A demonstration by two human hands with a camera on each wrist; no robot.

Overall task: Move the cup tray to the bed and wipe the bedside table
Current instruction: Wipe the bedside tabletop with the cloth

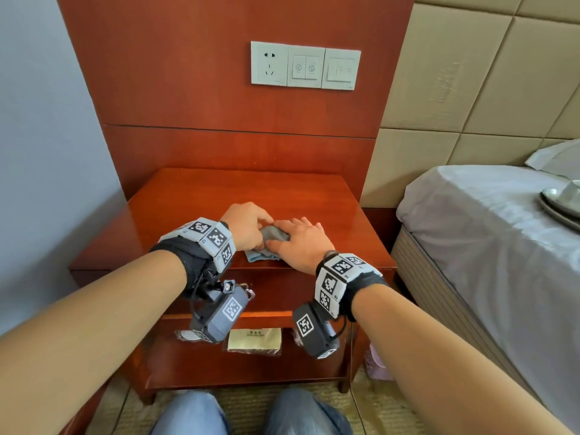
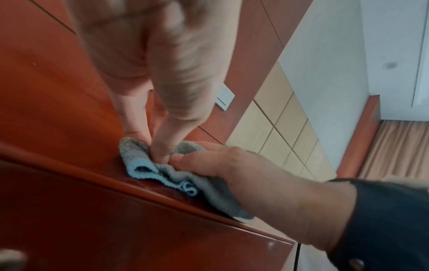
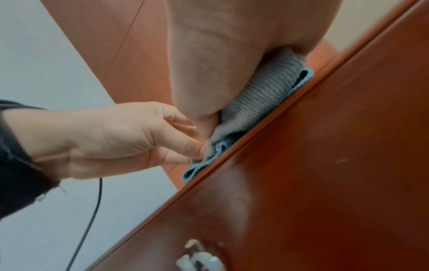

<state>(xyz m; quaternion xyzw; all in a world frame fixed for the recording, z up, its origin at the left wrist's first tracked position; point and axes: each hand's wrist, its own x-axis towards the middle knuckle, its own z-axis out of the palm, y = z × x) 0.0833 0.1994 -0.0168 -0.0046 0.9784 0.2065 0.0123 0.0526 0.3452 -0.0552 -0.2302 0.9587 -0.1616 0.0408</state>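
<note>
A grey-blue cloth (image 1: 273, 234) lies bunched near the front edge of the red-brown bedside table (image 1: 251, 189). My left hand (image 1: 262, 229) pinches the cloth's left side with curled fingers. My right hand (image 1: 296, 235) lies flat on top of it with fingers spread. In the left wrist view the left hand (image 2: 150, 144) nips a fold of the cloth (image 2: 144, 165) beside the right hand (image 2: 232, 165). The right wrist view has the left hand (image 3: 199, 148) pinching the cloth (image 3: 262, 95) under my right palm (image 3: 220, 73). The cup tray (image 1: 558, 205) sits on the bed (image 1: 486, 230) at far right, partly cut off.
A socket and switch panel (image 1: 304, 65) is on the wooden wall panel behind the table. Below the top are a drawer and a shelf with a packaged item (image 1: 254, 339). A padded headboard (image 1: 486, 89) and a pillow (image 1: 555, 157) are at the right. My knees are below.
</note>
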